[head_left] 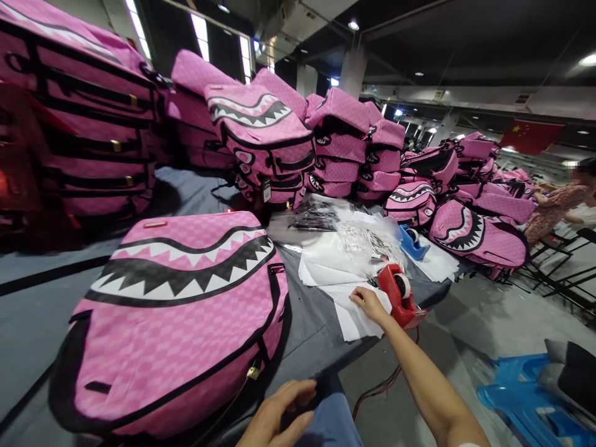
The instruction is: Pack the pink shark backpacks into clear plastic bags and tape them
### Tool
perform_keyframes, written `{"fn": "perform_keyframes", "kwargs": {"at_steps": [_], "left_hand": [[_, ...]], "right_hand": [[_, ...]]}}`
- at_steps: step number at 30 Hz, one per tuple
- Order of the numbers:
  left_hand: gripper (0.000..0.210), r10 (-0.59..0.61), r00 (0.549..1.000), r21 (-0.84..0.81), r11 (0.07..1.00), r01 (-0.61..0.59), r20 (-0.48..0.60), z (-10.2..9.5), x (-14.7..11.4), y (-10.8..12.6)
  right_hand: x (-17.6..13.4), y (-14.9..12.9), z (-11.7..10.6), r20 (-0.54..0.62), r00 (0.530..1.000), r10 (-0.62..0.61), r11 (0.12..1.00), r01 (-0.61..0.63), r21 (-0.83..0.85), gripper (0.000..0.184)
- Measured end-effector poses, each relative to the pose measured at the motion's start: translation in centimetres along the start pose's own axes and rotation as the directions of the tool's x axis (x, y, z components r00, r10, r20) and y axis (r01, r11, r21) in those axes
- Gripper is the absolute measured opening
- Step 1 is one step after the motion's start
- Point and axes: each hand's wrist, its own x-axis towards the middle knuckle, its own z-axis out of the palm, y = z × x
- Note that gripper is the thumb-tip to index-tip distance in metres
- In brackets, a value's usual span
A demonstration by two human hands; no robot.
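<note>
A pink backpack point(186, 335) with a shark-mouth print lies front up on the grey-blue covered table, its lower end toward me. My left hand point(279, 416) is at the table's near edge, just right of the backpack, with thumb and fingers apart and nothing in them. Farther right, my right hand point(370, 304) has its fingers bent and pinched at a sheet of white paper point(351, 320). Beside that hand stands a red tape dispenser point(401, 297) with a roll of tape. More white sheets point(321, 257) lie behind it.
Clear plastic bags point(316, 214) and a blue tape dispenser point(413, 243) lie beyond the papers. Stacked pink backpacks point(339, 143) line the table's far side, with a tall pile point(93, 124) at left. A blue plastic stool point(521, 391) stands at lower right. A person point(563, 205) is at far right.
</note>
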Motion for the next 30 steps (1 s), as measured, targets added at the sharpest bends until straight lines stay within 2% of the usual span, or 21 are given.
{"fn": "perform_keyframes", "kwargs": {"at_steps": [4, 6, 7, 9, 11, 12, 13, 14, 16, 17, 18, 19, 21, 23, 24, 26, 28, 30], "left_hand": [[0.094, -0.212, 0.974, -0.225, 0.956, 0.19, -0.078, 3.2, 4.0, -0.1], [0.104, -0.291, 0.943, -0.359, 0.907, 0.218, -0.163, 4.6, 5.3, 0.1], [0.099, -0.314, 0.926, -0.413, 0.887, 0.207, -0.212, 5.1, 5.5, 0.3], [0.076, -0.336, 0.892, -0.466, 0.868, 0.17, -0.301, 5.1, 5.2, 0.7], [0.058, -0.338, 0.877, -0.442, 0.881, 0.167, -0.342, 4.1, 3.6, 0.9], [0.053, -0.329, 0.876, -0.394, 0.901, 0.18, -0.352, 3.3, 2.5, 0.9], [0.047, -0.308, 0.882, -0.321, 0.927, 0.194, -0.358, 2.5, 1.2, 1.0], [0.042, -0.271, 0.894, -0.228, 0.953, 0.198, -0.357, 1.6, -0.1, 1.1], [0.036, -0.159, 0.931, -0.021, 0.987, 0.161, -0.329, 0.0, -2.7, 1.6], [0.036, -0.101, 0.946, 0.075, 0.989, 0.129, -0.307, -0.6, -3.9, 1.9], [0.037, -0.049, 0.956, 0.154, 0.983, 0.097, -0.291, -1.1, -5.0, 2.2], [0.037, -0.008, 0.957, 0.213, 0.974, 0.073, -0.29, -1.5, -6.0, 2.5], [0.035, 0.021, 0.934, 0.257, 0.963, 0.077, -0.357, -2.1, -7.8, 2.9], [0.028, -0.027, 0.864, 0.185, 0.973, 0.138, -0.502, -2.5, -9.2, 2.9], [0.027, -0.079, 0.803, 0.113, 0.977, 0.18, -0.59, -2.8, -9.8, 2.7], [0.031, -0.213, 0.652, -0.06, 0.967, 0.248, -0.727, -3.5, -10.7, 2.0], [0.037, -0.322, 0.516, -0.199, 0.939, 0.28, -0.794, -4.5, -11.0, 1.3], [0.041, -0.373, 0.445, -0.271, 0.922, 0.277, -0.814, -5.7, -11.0, 0.6]], "right_hand": [[-3.1, -3.2, 3.7, -0.039, 0.997, -0.062, 0.997, 0.064, 0.049, 0.021], [-5.0, -4.7, 6.4, -0.15, 0.982, -0.116, 0.988, 0.13, 0.088, 0.026], [-5.9, -5.3, 7.8, -0.211, 0.969, -0.132, 0.981, 0.158, 0.115, 0.029], [-7.7, -6.6, 9.9, -0.283, 0.951, -0.122, 0.966, 0.179, 0.185, 0.031], [-9.1, -8.0, 10.7, -0.329, 0.934, -0.136, 0.955, 0.212, 0.206, 0.028], [-9.7, -8.9, 10.7, -0.349, 0.915, -0.204, 0.945, 0.276, 0.173, 0.024], [-10.1, -9.8, 10.5, -0.344, 0.88, -0.327, 0.917, 0.384, 0.11, 0.02], [-10.3, -10.8, 10.1, -0.296, 0.819, -0.491, 0.852, 0.522, 0.032, 0.022], [-10.4, -12.6, 9.5, -0.082, 0.622, -0.779, 0.627, 0.776, -0.069, 0.036], [-10.3, -13.3, 9.4, 0.03, 0.523, -0.852, 0.52, 0.851, -0.07, 0.041], [-10.1, -13.8, 9.4, 0.106, 0.45, -0.887, 0.446, 0.893, -0.057, 0.041], [-9.9, -14.0, 9.7, 0.141, 0.407, -0.902, 0.405, 0.913, -0.043, 0.038], [-9.6, -14.1, 10.7, 0.124, 0.385, -0.915, 0.386, 0.922, -0.013, 0.029], [-9.6, -13.8, 11.9, 0.106, 0.391, -0.914, 0.394, 0.919, 0.004, 0.032], [-9.7, -13.7, 12.4, 0.114, 0.399, -0.91, 0.402, 0.916, 0.006, 0.035], [-10.2, -13.8, 13.4, 0.137, 0.413, -0.9, 0.419, 0.908, 0.019, 0.039], [-10.5, -14.4, 14.2, 0.136, 0.433, -0.891, 0.443, 0.896, 0.045, 0.036], [-10.6, -15.3, 15.0, 0.099, 0.466, -0.879, 0.472, 0.881, 0.043, 0.027]]}}
